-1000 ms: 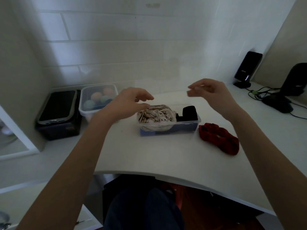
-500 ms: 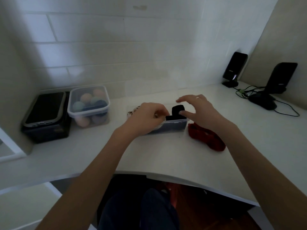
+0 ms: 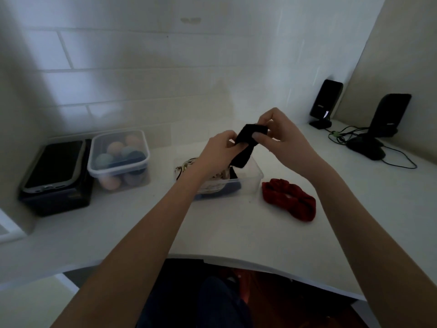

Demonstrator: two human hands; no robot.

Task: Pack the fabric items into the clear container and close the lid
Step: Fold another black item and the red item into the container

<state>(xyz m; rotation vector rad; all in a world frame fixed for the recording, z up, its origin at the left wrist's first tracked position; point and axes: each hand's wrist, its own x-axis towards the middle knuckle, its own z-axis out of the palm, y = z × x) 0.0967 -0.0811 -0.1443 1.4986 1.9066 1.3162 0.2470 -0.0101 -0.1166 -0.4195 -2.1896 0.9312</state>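
Note:
A black fabric piece (image 3: 246, 145) hangs above the clear container (image 3: 254, 177), held between both hands. My left hand (image 3: 218, 150) pinches its left edge and my right hand (image 3: 279, 133) pinches its upper right end. The container stands open on the white desk, with a white-and-brown patterned fabric (image 3: 212, 182) inside, mostly hidden under my left wrist. A red crumpled fabric (image 3: 289, 200) lies on the desk just right of the container. No lid for the container is visible.
A lidded clear box of coloured balls (image 3: 119, 157) stands at the left, beside a black box with a phone (image 3: 55, 164) on top. Two black speakers (image 3: 325, 102) and a mouse (image 3: 365, 149) with cables sit at the back right. The desk's curved front edge (image 3: 236, 261) is near me.
Both hands came down to the container, took hold of the black fabric and lifted it out above the box. The view has shifted a little.

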